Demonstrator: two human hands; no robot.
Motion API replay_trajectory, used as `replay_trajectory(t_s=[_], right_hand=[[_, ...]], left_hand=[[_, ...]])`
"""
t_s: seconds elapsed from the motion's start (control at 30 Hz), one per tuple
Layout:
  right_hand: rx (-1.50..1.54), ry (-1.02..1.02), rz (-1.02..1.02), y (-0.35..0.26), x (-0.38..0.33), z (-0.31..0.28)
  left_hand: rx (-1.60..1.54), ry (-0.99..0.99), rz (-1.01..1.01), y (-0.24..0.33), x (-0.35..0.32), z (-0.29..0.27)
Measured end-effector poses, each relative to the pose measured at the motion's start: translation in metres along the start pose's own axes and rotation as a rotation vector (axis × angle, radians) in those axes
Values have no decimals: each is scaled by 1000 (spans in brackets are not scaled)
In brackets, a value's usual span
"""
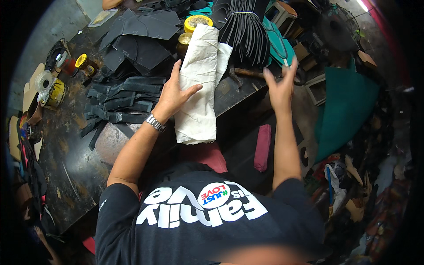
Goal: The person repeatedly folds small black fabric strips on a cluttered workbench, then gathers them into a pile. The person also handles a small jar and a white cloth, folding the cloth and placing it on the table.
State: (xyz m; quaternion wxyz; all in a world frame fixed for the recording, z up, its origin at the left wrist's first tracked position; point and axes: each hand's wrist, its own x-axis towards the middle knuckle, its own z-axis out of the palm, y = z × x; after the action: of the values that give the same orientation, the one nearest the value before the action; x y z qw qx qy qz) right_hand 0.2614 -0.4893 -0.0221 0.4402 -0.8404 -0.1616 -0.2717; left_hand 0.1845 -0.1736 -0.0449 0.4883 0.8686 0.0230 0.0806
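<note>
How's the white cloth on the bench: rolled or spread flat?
Rolled. The white cloth forms a long creased bundle along the workbench, with the left hand resting on its side.

— We see a dim workshop here, lit mostly from above. A bright strip light (363, 5) glows at the top right corner and spreads a reddish flare along the rim beside it.

— Agreed. The white cloth roll (198, 84) catches the most light and looks nearly washed out, while the dark worktable (66, 176) stays murky, with only dull sheen on its surface.

— We also note motion blur on the right hand (279, 88); its fingers smear. The left hand (174, 95) is sharp.

— The fisheye bends the table's edges, and a black vignette closes every corner. The bottom edge, close to the lens, is soft and out of focus.
</note>
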Motion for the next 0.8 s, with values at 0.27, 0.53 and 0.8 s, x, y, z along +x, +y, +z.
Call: replay_trajectory(t_s=[0.27,0.53,0.8], right_hand=[[-581,-304,242,-25,196,126],[-424,-292,120,70,252,111],[-513,-396,257,50,201,129]], left_hand=[[-127,0,-5,3,23,13],[-682,-114,59,29,43,-10],[-582,-17,182,53,108,-38]])
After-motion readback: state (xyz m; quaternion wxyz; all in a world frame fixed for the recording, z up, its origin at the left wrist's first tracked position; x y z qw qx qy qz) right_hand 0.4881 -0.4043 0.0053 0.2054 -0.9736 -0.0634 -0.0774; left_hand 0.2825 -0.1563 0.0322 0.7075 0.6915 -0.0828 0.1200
